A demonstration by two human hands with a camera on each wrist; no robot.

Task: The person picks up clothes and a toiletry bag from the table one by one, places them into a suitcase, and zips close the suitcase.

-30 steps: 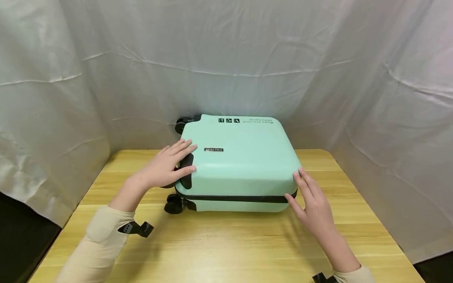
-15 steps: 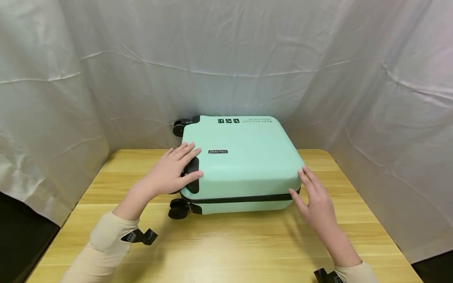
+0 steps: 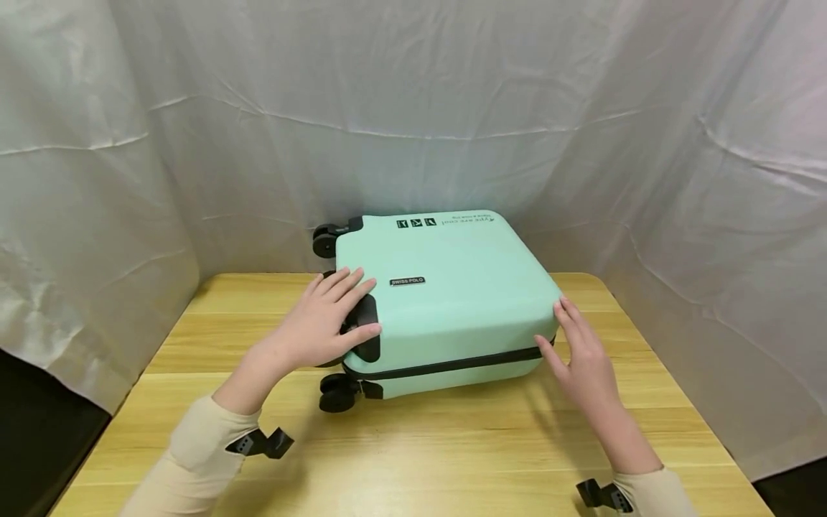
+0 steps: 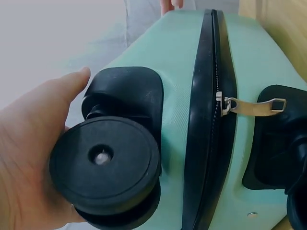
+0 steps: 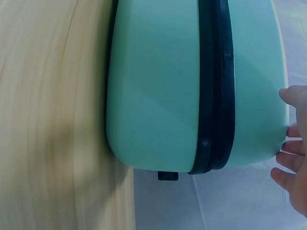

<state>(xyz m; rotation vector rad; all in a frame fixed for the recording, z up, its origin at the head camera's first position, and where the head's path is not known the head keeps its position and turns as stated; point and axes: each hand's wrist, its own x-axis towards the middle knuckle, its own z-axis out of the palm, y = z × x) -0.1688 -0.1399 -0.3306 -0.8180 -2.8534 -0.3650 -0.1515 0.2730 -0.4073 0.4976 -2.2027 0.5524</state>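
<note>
A mint-green suitcase [image 3: 459, 266] lies flat on the wooden table, slightly askew, its black wheels [image 3: 337, 393] toward the left. My left hand [image 3: 319, 323] rests with outstretched fingers on the near left corner, over a black corner guard [image 3: 368, 337]. In the left wrist view, its thumb stands beside a wheel [image 4: 105, 163], and a metal zipper pull [image 4: 256, 108] hangs from the black zipper band [image 4: 204, 120]. On the other end, my right hand [image 3: 584, 366] touches the near right corner with extended fingers. The suitcase's underside is hidden.
Pale fabric [image 3: 413, 108] hangs behind the table and along both sides. Bare wooden tabletop [image 3: 413, 459] lies in front of the suitcase. The right wrist view shows a table edge [image 5: 127, 201] under the suitcase's end.
The suitcase has turned a little on the table: its near left corner has come closer and rightward, its near right corner rightward and slightly back. Both hands have moved along with it.
</note>
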